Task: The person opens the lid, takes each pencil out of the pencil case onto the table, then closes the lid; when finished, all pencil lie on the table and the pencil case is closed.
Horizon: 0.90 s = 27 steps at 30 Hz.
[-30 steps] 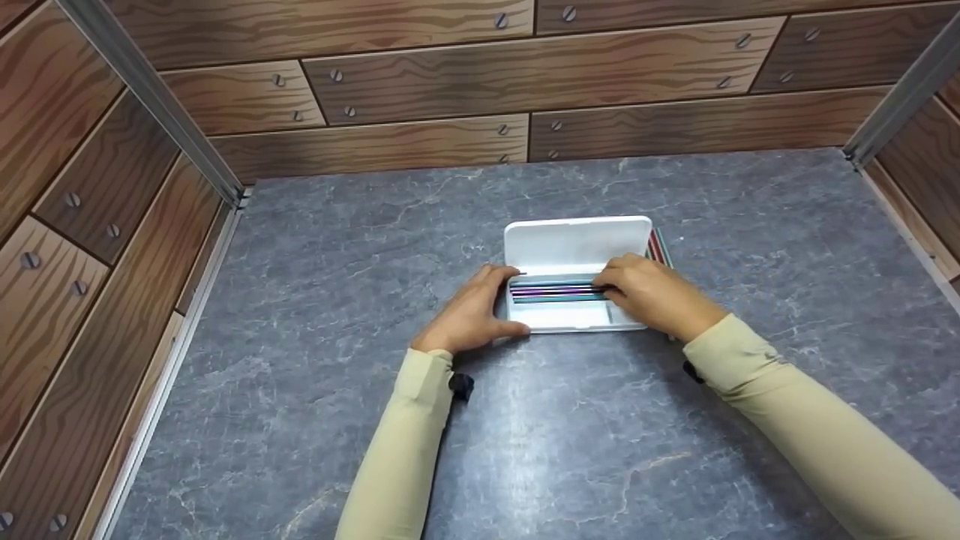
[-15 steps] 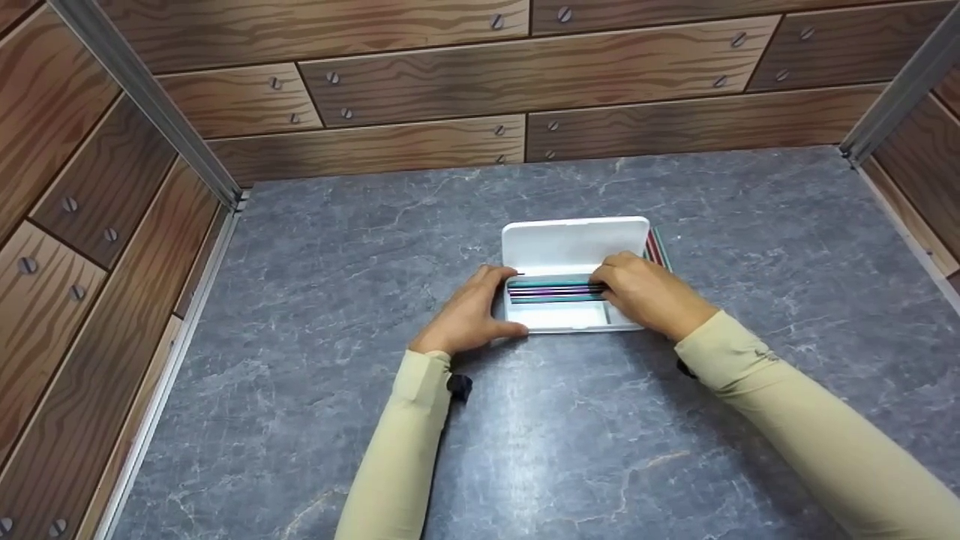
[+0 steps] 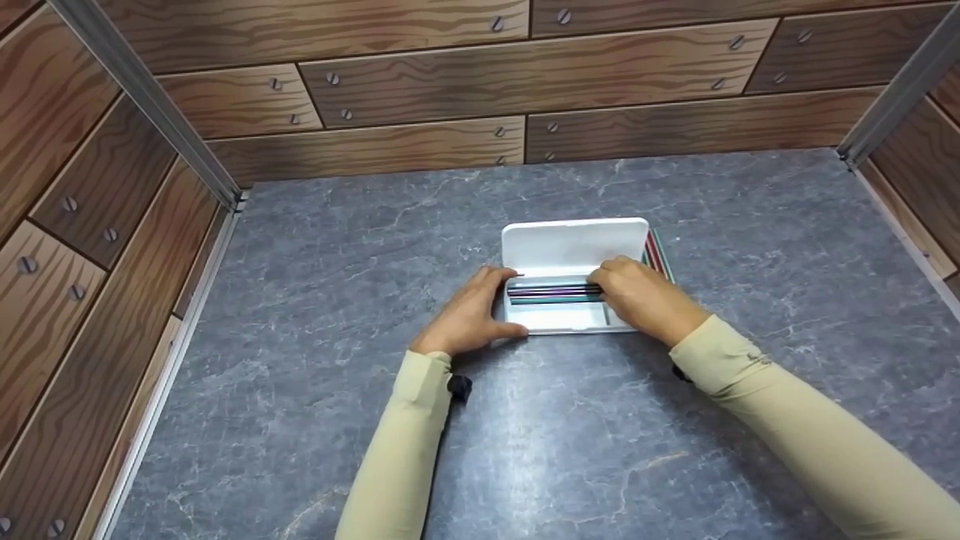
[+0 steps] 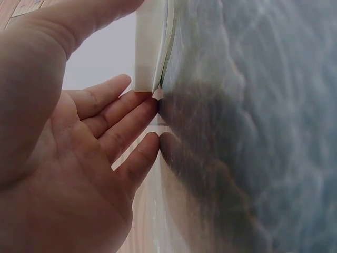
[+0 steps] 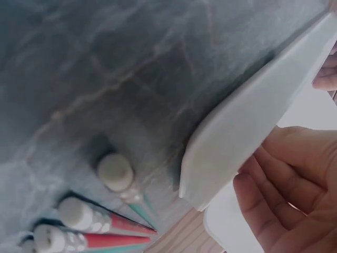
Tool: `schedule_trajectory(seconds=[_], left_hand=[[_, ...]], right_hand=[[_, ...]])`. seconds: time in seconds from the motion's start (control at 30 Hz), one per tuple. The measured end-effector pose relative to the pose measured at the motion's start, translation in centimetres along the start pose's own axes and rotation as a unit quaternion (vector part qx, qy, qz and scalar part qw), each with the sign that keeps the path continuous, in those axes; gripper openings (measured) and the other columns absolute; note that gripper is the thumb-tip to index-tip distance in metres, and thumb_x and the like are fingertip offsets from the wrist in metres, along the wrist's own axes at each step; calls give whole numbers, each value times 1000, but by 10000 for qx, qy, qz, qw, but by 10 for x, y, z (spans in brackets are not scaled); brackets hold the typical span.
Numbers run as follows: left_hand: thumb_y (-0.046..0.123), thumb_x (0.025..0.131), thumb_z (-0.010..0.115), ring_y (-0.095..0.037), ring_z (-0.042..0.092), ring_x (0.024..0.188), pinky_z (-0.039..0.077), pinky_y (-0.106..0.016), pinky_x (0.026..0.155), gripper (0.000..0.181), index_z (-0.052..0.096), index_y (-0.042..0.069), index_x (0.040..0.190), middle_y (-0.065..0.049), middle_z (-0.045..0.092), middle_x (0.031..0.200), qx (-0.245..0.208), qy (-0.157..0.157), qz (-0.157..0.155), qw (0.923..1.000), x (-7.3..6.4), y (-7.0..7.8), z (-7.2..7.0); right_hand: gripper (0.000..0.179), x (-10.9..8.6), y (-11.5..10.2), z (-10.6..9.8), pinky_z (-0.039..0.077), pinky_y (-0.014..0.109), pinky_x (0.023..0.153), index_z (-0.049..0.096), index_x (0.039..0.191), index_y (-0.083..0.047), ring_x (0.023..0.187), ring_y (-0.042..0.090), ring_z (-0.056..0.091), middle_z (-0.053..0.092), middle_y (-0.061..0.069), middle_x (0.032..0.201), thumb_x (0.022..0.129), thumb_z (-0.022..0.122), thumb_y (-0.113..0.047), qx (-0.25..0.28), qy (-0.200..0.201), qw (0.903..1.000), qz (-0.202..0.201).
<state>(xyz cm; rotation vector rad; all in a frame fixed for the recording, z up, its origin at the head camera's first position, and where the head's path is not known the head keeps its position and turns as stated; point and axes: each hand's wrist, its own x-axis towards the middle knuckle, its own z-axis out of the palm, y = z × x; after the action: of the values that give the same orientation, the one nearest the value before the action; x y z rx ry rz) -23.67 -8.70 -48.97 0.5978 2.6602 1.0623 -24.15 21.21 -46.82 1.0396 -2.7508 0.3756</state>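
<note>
A white pencil case (image 3: 566,318) lies open on the tabletop, its lid (image 3: 574,247) tipped up at the back. Several teal and dark purple pencils (image 3: 553,293) lie lengthwise in its rear compartment. My left hand (image 3: 471,313) spans the left end of the case, thumb at the front edge and fingers by the back corner. In the left wrist view its fingertips are at the case wall (image 4: 150,50). With its fingers reaching in over the rim, my right hand (image 3: 646,300) pinches the right end of the pencils; their ends are hidden under the fingers.
Just right of the lid, several red and teal pencils (image 3: 656,255) lie on the grey marbled tabletop (image 3: 337,285). The right wrist view shows white erasers (image 5: 116,172) on their ends. Wood-patterned walls (image 3: 420,90) enclose the back and sides.
My right hand has shifted slightly left along the case, and the pencils inside lie more closely bunched. The left hand stays on the left end.
</note>
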Motion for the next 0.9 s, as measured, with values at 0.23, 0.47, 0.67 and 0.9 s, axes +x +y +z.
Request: schedule_trajectory(seconds=[0.23,0.47,0.67,0.9], left_hand=[[34,89,97,-28,56,151,42,-46,132,91,50,12,164,-11,57,161,8,-41,-16,10000,1,-1,1],[35,90,97,-28,56,150,43,-46,132,92,49,12,165,-11,56,160,23,-62,-36,10000,1,-1,1],[34,89,97,-29,55,151,41,-46,133,93,49,12,165,-11,55,161,-26,-57,-60,10000,2,-1,1],[34,89,97,-28,56,150,42,-46,133,91,50,13,164,-10,56,159,-6,-28,-24,10000,2,-1,1]], right_hand=[[14,-4,2,5,64,51,79,81,100,2,91,38,74,77,17,95,93,74,12,-20,202,9998,4],[14,-6,7,7,63,52,80,86,106,-3,92,36,73,73,14,94,95,80,4,106,344,9993,92],[16,-10,10,6,64,52,83,86,111,-3,95,34,75,76,14,99,96,83,0,280,482,9984,76],[14,-14,6,-3,66,51,85,84,109,-2,94,33,80,82,14,102,96,82,4,420,758,9962,57]])
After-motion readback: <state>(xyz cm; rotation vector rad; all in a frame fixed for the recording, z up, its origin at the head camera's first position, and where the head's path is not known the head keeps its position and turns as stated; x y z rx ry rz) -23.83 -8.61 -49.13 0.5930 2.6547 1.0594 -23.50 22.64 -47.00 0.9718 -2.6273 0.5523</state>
